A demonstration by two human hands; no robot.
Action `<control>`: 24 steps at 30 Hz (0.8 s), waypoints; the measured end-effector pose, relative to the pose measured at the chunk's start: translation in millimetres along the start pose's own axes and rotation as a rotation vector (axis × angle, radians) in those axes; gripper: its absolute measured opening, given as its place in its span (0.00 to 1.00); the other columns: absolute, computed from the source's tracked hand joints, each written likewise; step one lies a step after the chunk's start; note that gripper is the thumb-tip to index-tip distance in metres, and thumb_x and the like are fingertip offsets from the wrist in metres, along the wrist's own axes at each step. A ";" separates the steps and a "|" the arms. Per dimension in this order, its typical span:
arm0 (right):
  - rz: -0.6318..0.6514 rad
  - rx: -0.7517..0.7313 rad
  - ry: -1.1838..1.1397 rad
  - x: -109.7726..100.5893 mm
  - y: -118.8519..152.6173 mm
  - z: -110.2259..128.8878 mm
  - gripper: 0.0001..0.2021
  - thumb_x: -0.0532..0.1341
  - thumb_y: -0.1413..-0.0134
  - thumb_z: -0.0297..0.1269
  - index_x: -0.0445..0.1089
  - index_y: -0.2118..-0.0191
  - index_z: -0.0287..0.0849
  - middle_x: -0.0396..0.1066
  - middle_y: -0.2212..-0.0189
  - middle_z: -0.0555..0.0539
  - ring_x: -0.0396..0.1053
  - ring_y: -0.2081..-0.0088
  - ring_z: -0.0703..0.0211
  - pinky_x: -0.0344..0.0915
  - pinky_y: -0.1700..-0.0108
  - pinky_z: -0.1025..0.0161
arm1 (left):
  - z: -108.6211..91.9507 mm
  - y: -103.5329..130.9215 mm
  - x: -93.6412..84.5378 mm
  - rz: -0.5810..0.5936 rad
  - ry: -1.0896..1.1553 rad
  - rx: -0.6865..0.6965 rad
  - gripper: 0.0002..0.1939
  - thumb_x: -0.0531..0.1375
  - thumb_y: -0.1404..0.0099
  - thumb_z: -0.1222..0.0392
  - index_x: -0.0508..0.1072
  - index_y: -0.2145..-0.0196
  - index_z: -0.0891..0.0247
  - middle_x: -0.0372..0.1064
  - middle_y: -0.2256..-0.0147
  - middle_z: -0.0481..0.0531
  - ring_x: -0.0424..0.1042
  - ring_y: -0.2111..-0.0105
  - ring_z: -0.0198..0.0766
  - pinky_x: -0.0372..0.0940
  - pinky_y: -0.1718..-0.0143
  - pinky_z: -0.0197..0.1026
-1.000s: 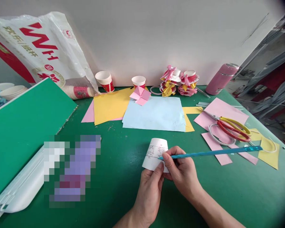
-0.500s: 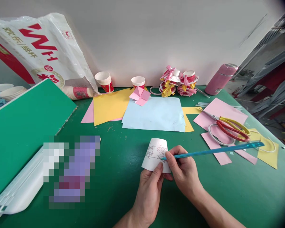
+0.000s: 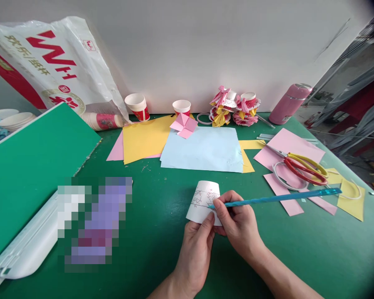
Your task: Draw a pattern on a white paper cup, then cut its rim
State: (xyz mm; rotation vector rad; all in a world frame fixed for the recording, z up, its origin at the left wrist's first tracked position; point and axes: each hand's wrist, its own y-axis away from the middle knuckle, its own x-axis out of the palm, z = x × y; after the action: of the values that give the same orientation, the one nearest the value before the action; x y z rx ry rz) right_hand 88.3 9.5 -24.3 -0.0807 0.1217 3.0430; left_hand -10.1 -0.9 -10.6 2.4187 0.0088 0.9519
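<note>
Counted at the worktop (image 3: 152,224) were one line-decorated cup (image 3: 202,194), one blue pen (image 3: 277,198), two ruffled ornaments (image 3: 246,118), one pink flask (image 3: 289,106), one pair of scissors (image 3: 288,157) and one folded pink flower (image 3: 184,124)

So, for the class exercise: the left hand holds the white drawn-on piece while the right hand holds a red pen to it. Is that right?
Not quite: the head view shows the pen is blue, not red. The left hand holds the white drawn-on piece, and the right hand holds the pen to it.
</note>
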 end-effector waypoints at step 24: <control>-0.247 -0.068 -0.297 -21.9 -16.6 7.5 0.09 0.57 0.45 0.43 0.65 0.60 0.47 0.67 0.61 0.47 0.65 0.63 0.59 0.62 0.63 0.62 | -17.2 3.7 4.7 0.107 0.259 -0.275 0.10 0.59 0.44 0.63 0.75 0.65 0.69 0.69 0.65 0.58 0.64 0.72 0.34 0.58 0.77 0.34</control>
State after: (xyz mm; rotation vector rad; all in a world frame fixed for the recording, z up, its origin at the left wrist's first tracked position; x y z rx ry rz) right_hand 111.3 24.6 -16.9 0.3258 -0.0134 2.7730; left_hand -18.2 5.0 4.6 2.0496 -0.1491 1.2240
